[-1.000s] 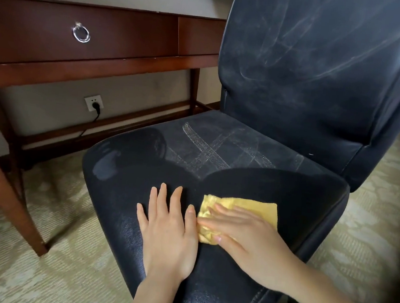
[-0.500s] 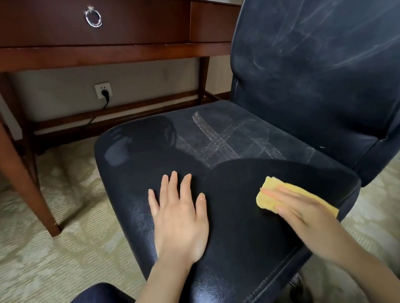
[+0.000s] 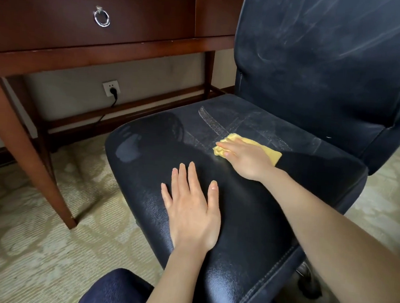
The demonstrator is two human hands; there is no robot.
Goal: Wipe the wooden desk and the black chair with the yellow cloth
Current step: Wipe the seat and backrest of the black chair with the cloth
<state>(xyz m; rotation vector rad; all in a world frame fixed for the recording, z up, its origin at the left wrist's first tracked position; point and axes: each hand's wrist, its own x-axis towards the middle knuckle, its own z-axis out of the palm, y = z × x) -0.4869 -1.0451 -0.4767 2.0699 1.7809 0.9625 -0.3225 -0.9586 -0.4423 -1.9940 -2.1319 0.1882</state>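
Note:
The black chair (image 3: 323,77) fills the right of the view, its seat and backrest streaked with grey dust. My right hand (image 3: 245,155) presses the folded yellow cloth (image 3: 271,153) flat on the middle of the seat, at the edge of the dusty patch. My left hand (image 3: 192,211) lies flat on the front of the seat with its fingers spread, holding nothing. The front half of the seat looks dark and shiny. The wooden desk (image 3: 57,47) stands at the left behind the chair.
The desk has a drawer with a metal ring pull (image 3: 101,17) and a slanted leg (image 3: 35,155) near the chair's left side. A wall socket (image 3: 111,88) with a black plug sits under the desk. Patterned carpet (image 3: 26,244) covers the floor. My knee (image 3: 117,292) shows at the bottom.
My right hand slid the cloth from the seat's front to its right side, then back and leftward onto the dusty middle. My left hand stayed flat on the front of the seat.

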